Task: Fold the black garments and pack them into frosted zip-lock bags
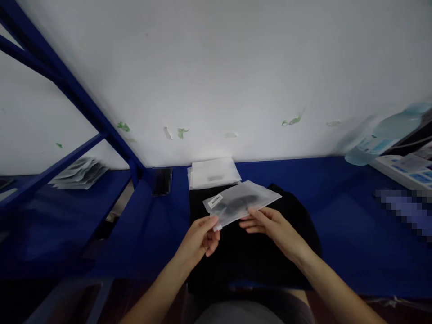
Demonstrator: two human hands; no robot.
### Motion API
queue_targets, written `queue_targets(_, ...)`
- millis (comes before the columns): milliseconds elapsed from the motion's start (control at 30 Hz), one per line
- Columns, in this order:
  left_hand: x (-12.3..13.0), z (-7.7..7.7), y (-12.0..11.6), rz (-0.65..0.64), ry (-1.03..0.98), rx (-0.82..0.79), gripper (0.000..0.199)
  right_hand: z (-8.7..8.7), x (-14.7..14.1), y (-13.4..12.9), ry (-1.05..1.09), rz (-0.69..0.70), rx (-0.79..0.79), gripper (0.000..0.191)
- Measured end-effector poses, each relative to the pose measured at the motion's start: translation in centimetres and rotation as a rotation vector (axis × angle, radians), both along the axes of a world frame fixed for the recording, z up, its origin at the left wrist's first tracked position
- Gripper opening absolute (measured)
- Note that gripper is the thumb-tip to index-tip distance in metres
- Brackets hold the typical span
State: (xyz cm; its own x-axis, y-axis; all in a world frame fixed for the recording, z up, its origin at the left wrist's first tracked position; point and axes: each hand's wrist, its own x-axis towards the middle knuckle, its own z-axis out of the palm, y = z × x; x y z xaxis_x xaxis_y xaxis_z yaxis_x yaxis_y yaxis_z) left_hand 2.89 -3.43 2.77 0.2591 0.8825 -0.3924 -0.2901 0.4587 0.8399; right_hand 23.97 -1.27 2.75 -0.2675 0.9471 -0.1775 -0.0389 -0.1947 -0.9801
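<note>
A translucent frosted zip bag [239,200] with a barcode label [215,201] is held up between both hands; a dark shape shows through it. My left hand [201,236] pinches the bag's near left corner, by its white zip slider. With thumb above and fingers below, my right hand [266,222] grips the near edge right of the middle. Black cloth [229,261] lies beneath the hands on the blue table [340,216]. Just beyond the bag, a stack of similar white bags [214,173] lies against the wall.
A dark phone-like object [162,181] lies left of the stack. Blue frame bars [97,119] rise at the left, with more bags [81,173] past them. To the right are a large clear bottle [384,137], a white box [405,168] and a blurred flat item [405,209].
</note>
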Motion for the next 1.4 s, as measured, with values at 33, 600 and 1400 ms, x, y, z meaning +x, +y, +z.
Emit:
queue_targets(33, -0.1, -0.1, 0.0, 0.009, 0.004, -0.016, 0.040, 0.2, 0.0, -0.4, -0.107, 0.014, 0.061, 0.035)
queue_targets(600, -0.2, -0.1, -0.9, 0.008, -0.102, -0.060, 0.035, 0.6, -3.6, -2.3, -0.911, 0.075, 1.359, 0.026)
queue_targets(1400, -1.8, 3.0, -0.2, 0.183, -0.312, -0.268, 0.029, 0.7, 4.2, 0.2, -1.045, -0.409, 1.243, 0.028)
